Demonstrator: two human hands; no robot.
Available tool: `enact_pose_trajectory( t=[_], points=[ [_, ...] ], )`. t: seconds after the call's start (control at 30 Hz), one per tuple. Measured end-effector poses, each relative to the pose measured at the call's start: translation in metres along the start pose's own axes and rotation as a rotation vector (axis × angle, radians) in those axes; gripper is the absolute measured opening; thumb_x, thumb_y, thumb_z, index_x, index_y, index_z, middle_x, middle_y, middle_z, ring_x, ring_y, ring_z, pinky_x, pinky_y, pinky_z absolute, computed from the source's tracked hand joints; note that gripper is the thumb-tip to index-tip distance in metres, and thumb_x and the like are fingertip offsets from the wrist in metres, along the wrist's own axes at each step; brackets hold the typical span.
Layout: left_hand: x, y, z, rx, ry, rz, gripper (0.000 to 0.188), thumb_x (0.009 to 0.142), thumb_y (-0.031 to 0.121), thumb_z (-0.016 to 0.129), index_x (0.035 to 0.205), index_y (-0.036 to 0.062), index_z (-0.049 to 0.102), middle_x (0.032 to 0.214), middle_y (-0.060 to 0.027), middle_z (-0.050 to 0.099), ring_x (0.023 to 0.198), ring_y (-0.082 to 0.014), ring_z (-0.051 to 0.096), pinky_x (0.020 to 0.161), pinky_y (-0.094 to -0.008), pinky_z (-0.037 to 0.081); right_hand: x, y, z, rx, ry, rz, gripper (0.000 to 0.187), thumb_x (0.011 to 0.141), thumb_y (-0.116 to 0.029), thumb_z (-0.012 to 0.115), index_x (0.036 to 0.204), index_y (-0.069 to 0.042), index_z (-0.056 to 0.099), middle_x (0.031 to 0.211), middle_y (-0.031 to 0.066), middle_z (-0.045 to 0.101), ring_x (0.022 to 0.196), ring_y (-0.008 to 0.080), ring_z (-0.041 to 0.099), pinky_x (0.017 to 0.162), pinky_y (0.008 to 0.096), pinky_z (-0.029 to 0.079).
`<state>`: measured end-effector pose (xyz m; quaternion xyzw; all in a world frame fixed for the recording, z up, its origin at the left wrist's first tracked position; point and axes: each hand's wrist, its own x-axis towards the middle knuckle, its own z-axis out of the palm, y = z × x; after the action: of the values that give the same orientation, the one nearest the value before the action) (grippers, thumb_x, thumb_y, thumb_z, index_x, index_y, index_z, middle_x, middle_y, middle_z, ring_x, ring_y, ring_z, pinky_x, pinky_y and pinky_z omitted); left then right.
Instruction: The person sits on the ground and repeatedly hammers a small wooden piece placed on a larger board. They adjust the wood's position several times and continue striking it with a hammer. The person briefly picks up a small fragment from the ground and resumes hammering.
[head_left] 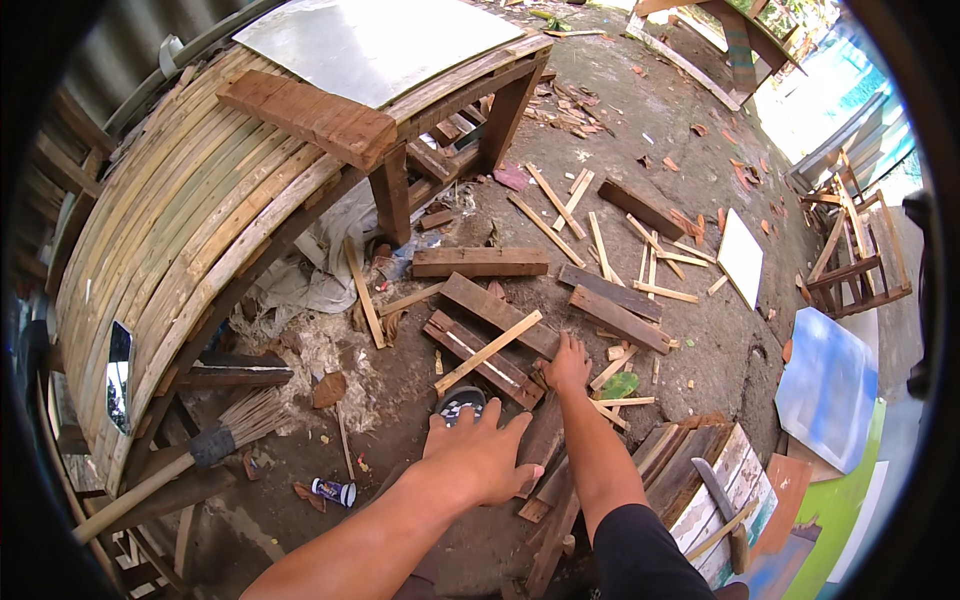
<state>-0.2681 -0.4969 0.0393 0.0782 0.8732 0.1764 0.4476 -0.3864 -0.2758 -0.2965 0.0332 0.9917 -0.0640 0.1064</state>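
My right hand [568, 365] has its fingers closed over the near right end of a brown wooden block [490, 308] on the ground. My left hand [480, 455] hovers lower and to the left, empty, its fingers spread. Just beyond it lies another dark block [475, 352] with a white streak, crossed by a thin pale wood strip [490, 350]. A checkered shoe [460, 402] shows partly behind the left fingers. Farther back rests a brown block [480, 262], and to the right of my right hand lies another block [620, 320].
At left stands a slatted wooden bench [190, 200] bearing a thick timber [310, 115] and a white sheet [370, 45]. A broom [210, 445] and a small can [333, 492] lie below. Several thin strips and a white panel [741, 258] are at right, near a painted blue board [828, 385].
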Motion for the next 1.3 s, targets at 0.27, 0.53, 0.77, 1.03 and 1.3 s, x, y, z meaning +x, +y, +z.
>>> enact_pose_trajectory(
  t=[0.27, 0.53, 0.77, 1.03, 1.3],
  points=[
    [0.004, -0.002, 0.003, -0.032, 0.023, -0.026, 0.08, 0.101, 0.064, 0.056, 0.167, 0.0247, 0.033, 0.169, -0.018, 0.033, 0.155, -0.0395, 0.036, 0.119, -0.0632, 0.036, 0.003, 0.019, -0.025, -0.16, 0.024, -0.167, 0.091, 0.077, -0.035, 0.091, 0.154, -0.019, 0.045, 0.141, 0.0087, 0.063, 0.135, 0.029, 0.056, 0.112, 0.0558, 0.037],
    [0.009, 0.002, 0.015, -0.032, 0.055, -0.026, 0.08, 0.1, 0.064, 0.06, 0.166, 0.0246, 0.036, 0.168, -0.0176, 0.037, 0.153, -0.0398, 0.039, 0.118, -0.0617, 0.037, 0.01, 0.061, -0.106, 0.287, -0.357, 0.093, 0.094, 0.07, -0.036, 0.097, 0.149, -0.011, 0.052, 0.127, 0.017, 0.073, 0.115, 0.0327, 0.071, 0.096, 0.0451, 0.055],
    [0.02, 0.008, 0.013, -0.031, 0.108, -0.039, 0.076, 0.1, 0.06, 0.063, 0.163, 0.0243, 0.04, 0.165, -0.0157, 0.042, 0.151, -0.0387, 0.043, 0.118, -0.0607, 0.037, 0.005, 0.113, -0.188, 0.539, -0.379, 0.215, 0.078, 0.089, -0.038, 0.087, 0.147, 0.0, 0.052, 0.124, 0.0252, 0.069, 0.115, 0.0302, 0.068, 0.095, 0.0415, 0.055],
    [0.033, 0.044, 0.005, -0.046, 0.264, 0.045, 0.085, 0.1, 0.074, 0.051, 0.163, 0.0178, 0.04, 0.157, -0.0184, 0.052, 0.146, -0.0391, 0.05, 0.116, -0.0556, 0.044, -0.082, 0.161, -0.227, 0.992, -0.266, 0.279, 0.052, 0.105, -0.043, 0.067, 0.133, 0.0, 0.062, 0.118, 0.0135, 0.071, 0.105, 0.0232, 0.067, 0.094, 0.04, 0.054],
    [0.032, 0.094, 0.005, -0.288, 0.375, 0.02, 0.115, 0.094, 0.086, 0.045, 0.164, -0.0027, 0.024, 0.151, -0.0283, 0.057, 0.138, -0.0399, 0.059, 0.112, -0.0558, 0.046, -0.22, 0.152, -0.254, 1.487, -0.282, 0.185, 0.04, 0.111, -0.032, 0.059, 0.138, -0.002, 0.059, 0.121, 0.008, 0.068, 0.107, 0.0164, 0.066, 0.093, 0.0346, 0.055]
  ],
)
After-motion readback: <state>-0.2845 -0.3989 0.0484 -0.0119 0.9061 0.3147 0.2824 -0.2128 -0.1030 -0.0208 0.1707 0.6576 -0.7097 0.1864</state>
